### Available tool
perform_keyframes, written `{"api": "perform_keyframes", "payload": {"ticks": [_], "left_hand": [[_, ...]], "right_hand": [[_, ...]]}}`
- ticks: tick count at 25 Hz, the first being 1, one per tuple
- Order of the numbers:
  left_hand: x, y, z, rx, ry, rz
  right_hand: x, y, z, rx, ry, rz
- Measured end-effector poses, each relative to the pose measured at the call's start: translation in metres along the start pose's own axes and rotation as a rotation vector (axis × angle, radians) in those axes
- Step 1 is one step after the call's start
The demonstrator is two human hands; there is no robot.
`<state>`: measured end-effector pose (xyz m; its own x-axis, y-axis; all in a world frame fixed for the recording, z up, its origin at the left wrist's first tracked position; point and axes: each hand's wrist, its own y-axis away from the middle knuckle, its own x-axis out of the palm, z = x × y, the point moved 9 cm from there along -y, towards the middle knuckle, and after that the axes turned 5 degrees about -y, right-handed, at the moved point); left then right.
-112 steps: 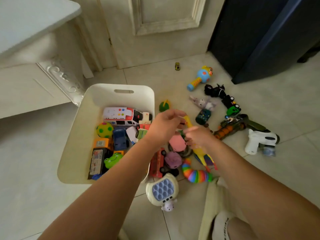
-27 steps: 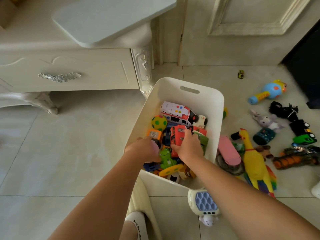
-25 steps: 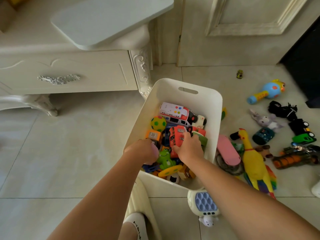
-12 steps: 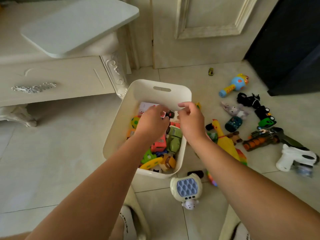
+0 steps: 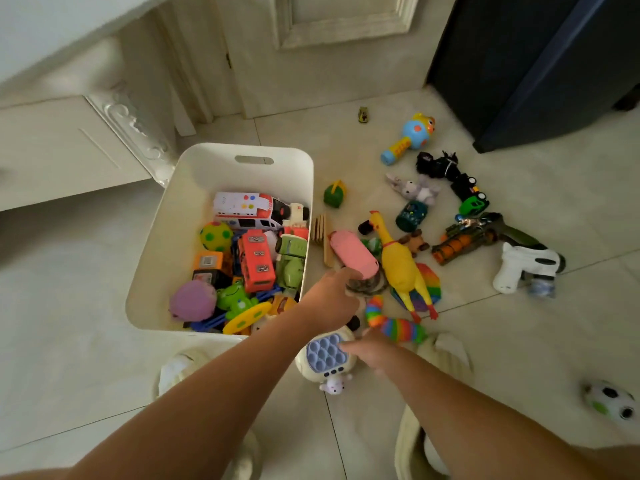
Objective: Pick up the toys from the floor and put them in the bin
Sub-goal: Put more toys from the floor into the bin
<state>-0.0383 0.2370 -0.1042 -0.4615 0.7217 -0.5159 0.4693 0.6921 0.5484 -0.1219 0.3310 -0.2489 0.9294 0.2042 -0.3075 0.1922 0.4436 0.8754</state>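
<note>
Half a second earlier both hands had hovered over the bin; by now they had dropped to the floor for more toys. Nearest, the right hand [image 5: 372, 351] lay loosely spread on the pop-button game [image 5: 323, 356], fingers touching it, not yet grasping. The left hand [image 5: 330, 299] reached just beyond, fingers uncurled beside the pink toy [image 5: 351, 252] — holding nothing. Farther left, the white bin [image 5: 221, 168] stood already heaped — many toys remained scattered on the tiles
</note>
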Motion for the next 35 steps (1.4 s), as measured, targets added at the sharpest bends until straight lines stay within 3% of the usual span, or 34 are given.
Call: {"api": "perform_keyframes", "payload": {"ticks": [8,11,15,18,22,24,25,26,27,28,32,35], "left_hand": [[0.004,-0.017,0.021,-0.160,0.036,-0.011],[0.002,-0.017,0.027,-0.199,0.067,-0.040],[0.012,-0.016,0.022,-0.179,-0.066,0.059],[0.010,-0.018,0.018,-0.182,0.134,0.091],[-0.019,-0.021,0.009,-0.130,0.257,-0.078],[-0.049,-0.017,-0.006,-0.046,0.278,-0.259],[-0.066,-0.015,-0.014,-0.011,0.274,-0.340],[-0.084,-0.013,-0.018,0.016,0.290,-0.404],[-0.100,-0.012,-0.021,0.035,0.336,-0.446],[-0.115,-0.011,-0.020,0.045,0.405,-0.472],[-0.154,-0.018,0.012,-0.010,0.651,-0.521],[-0.161,-0.024,0.044,-0.069,0.725,-0.524]], "right_hand": [[0.018,-0.021,-0.017,0.028,-0.256,0.006],[0.002,-0.012,-0.002,0.006,-0.397,0.098],[-0.054,0.009,0.037,-0.131,-0.654,0.219],[-0.082,0.032,0.070,-0.251,-0.864,0.378],[-0.089,0.055,0.113,-0.358,-0.969,0.549],[-0.093,0.044,0.129,-0.361,-1.045,0.513],[-0.099,0.029,0.130,-0.367,-1.012,0.370],[-0.110,0.012,0.128,-0.375,-0.872,0.121],[-0.121,-0.001,0.124,-0.377,-0.652,-0.138],[-0.124,-0.011,0.129,-0.417,-0.418,-0.281],[-0.097,-0.065,0.146,-0.462,0.290,-0.333],[-0.082,-0.083,0.146,-0.419,0.602,-0.370]]}}
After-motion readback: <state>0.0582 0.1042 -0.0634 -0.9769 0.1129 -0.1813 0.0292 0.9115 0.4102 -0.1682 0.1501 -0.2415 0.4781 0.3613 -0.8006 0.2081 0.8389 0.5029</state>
